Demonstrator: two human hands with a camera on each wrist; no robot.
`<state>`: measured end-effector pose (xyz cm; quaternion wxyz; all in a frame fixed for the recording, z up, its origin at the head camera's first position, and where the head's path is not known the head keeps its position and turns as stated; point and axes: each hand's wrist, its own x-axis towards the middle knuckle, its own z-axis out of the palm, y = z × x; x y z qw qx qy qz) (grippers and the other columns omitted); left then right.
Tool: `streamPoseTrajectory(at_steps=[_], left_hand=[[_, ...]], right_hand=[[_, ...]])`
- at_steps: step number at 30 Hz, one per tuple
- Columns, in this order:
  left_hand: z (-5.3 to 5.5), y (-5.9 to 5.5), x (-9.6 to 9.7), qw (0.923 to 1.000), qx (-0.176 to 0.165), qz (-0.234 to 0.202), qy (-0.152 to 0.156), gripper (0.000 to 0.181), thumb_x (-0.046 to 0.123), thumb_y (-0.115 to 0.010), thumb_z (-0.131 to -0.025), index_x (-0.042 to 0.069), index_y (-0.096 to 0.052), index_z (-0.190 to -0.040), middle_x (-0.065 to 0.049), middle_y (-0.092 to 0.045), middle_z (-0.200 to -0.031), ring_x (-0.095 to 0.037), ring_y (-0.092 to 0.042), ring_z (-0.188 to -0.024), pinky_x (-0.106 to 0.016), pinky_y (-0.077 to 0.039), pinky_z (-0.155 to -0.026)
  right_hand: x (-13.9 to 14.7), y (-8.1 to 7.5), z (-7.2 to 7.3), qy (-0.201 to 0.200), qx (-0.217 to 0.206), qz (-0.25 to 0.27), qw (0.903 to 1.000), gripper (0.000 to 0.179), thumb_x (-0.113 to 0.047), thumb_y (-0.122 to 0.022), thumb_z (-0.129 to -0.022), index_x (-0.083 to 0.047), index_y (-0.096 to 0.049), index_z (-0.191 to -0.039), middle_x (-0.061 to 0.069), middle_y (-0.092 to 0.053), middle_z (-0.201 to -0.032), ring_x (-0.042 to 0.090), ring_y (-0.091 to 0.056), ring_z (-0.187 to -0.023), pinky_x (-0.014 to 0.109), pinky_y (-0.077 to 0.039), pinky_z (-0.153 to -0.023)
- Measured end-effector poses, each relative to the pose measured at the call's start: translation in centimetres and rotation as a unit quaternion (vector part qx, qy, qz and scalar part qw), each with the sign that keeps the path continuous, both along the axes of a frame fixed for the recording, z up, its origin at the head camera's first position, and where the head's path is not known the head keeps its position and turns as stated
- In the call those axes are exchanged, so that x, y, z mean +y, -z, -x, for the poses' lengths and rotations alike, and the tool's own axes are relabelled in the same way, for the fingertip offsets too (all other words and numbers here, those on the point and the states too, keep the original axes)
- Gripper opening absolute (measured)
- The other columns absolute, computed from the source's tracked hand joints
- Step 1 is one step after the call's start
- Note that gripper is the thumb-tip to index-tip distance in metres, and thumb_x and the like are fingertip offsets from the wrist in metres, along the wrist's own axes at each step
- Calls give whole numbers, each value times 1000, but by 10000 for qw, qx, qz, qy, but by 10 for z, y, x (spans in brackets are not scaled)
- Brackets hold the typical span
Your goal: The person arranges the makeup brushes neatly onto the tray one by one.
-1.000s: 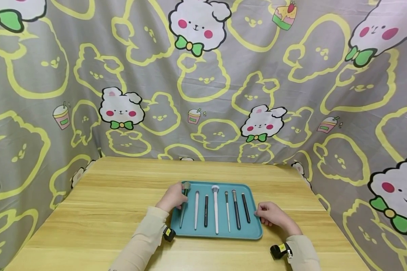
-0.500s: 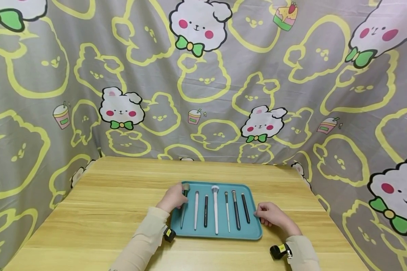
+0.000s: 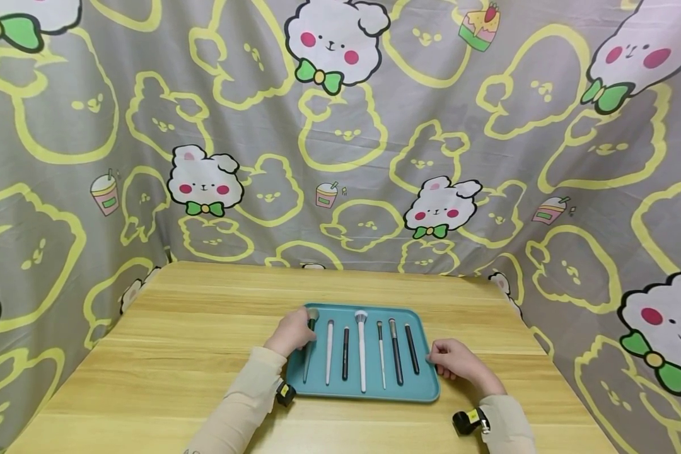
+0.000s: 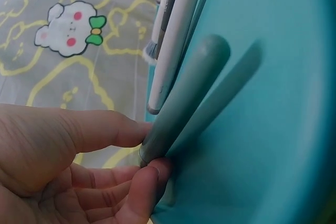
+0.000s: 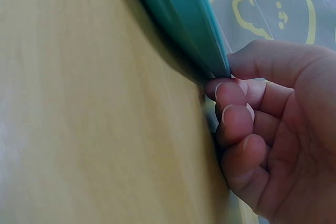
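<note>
My left hand [image 3: 289, 332] pinches a green makeup brush [image 4: 186, 98] between thumb and fingers at the left side of a teal tray [image 3: 369, 397]. In the left wrist view the brush's rounded handle end points away from the hand, and its shadow falls on the tray. The bristle end lies by the tray's upper left corner in the head view. My right hand [image 3: 456, 360] grips the tray's right rim, thumb above and curled fingers below. To the right of the green brush lie a pale slim brush [image 3: 330, 353] and a short black brush [image 3: 346, 353].
Farther right on the tray are a white fluffy brush [image 3: 362, 353], a thin white-handled brush [image 3: 381, 356], a dark brush [image 3: 396, 353] and another black brush [image 3: 412, 350]. A wooden table [image 3: 204, 309] bears the tray. Patterned grey cloth [image 3: 352, 189] hangs behind and at both sides.
</note>
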<state>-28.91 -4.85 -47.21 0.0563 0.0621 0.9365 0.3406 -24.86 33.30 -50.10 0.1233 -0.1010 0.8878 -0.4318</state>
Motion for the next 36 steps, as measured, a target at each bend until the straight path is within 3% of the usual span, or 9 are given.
streamPoseTrajectory(at_steps=[15, 36], left_hand=[[-1, -1, 2, 9999, 93, 81, 79, 39, 5, -69, -85, -7, -52, -118, -10, -56, -71, -16, -53, -49, -27, -44, -46], [-3, -1, 1, 10000, -14, -31, 53, 34, 4, -69, -86, -4, -53, -114, -10, -56, -71, -16, -52, -48, -27, -43, -47]], right_hand=[[2, 0, 0, -73, 75, -86, 9999, 26, -18, -61, -94, 0, -53, -76, 1, -53, -62, 12, -48, -51, 24, -40, -44], [1, 0, 0, -29, 30, -21, 10000, 27, -18, -62, -93, 1, -54, -77, 2, -53, -61, 13, -48, -52, 25, -40, -44]])
